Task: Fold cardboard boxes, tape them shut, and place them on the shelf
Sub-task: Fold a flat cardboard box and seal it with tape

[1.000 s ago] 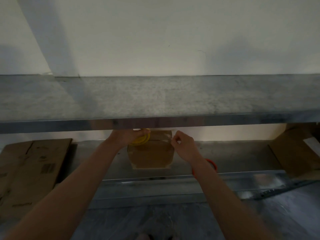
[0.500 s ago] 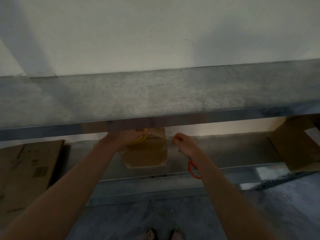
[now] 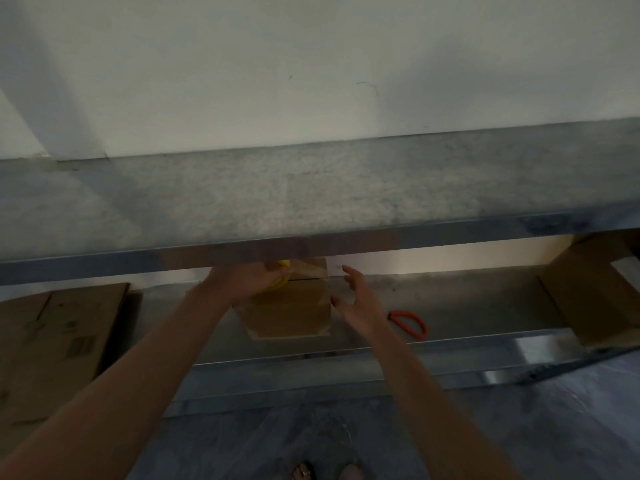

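Cardboard box (image 3: 287, 313): stands on the lower shelf (image 3: 467, 299), centre, under the upper shelf edge. Left hand (image 3: 249, 280): rests on the box top, fingers curled round a yellow tape roll (image 3: 282, 284). Right hand (image 3: 360, 306): fingers spread, holding nothing, just beside the box's right face. Orange cutter (image 3: 410, 323): lies on the shelf, right of that hand

Single view only: head cam, wide-angle, nothing shared w/ another view. Looks fwd & down. Wall (image 3: 311, 64) up top, upper shelf (image 3: 311, 195) across mid frame, lower shelf (image 3: 485, 299) under it, floor (image 3: 519, 427) & feet (image 3: 304, 472) at btm edge. Near: forearms (image 3: 156, 358) run from btm edge to lower shelf. Upper shelf's front lip partly hides box (image 3: 287, 313), left hand (image 3: 247, 280) & tape roll (image 3: 281, 282).
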`<state>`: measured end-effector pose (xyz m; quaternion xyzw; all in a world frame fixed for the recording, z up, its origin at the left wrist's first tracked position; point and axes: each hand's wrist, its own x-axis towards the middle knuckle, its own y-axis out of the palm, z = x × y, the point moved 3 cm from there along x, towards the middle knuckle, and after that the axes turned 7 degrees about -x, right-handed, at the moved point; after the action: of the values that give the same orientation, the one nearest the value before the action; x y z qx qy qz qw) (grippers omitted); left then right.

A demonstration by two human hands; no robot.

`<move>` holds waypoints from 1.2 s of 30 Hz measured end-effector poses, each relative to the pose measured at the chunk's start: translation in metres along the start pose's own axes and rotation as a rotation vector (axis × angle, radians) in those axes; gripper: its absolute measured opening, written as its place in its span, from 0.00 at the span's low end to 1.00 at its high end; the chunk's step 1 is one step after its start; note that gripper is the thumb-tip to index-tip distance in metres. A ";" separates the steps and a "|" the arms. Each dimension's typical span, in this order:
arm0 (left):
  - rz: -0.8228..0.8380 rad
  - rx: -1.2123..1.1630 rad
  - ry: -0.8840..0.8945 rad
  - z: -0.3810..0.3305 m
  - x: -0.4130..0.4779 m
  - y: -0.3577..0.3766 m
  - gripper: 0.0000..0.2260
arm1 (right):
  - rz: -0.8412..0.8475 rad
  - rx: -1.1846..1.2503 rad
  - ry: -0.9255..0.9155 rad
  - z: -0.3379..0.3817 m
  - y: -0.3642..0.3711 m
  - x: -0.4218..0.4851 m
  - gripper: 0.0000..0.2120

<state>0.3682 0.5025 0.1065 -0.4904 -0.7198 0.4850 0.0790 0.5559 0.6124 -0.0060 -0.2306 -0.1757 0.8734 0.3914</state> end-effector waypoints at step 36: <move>-0.083 0.015 0.155 0.094 -0.027 -0.058 0.35 | 0.317 -0.377 -0.240 0.052 0.017 0.017 0.53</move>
<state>0.2904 0.4204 0.1128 -0.4957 -0.7276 0.4470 0.1583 0.5074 0.6077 0.0243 -0.2188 -0.3423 0.8966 0.1762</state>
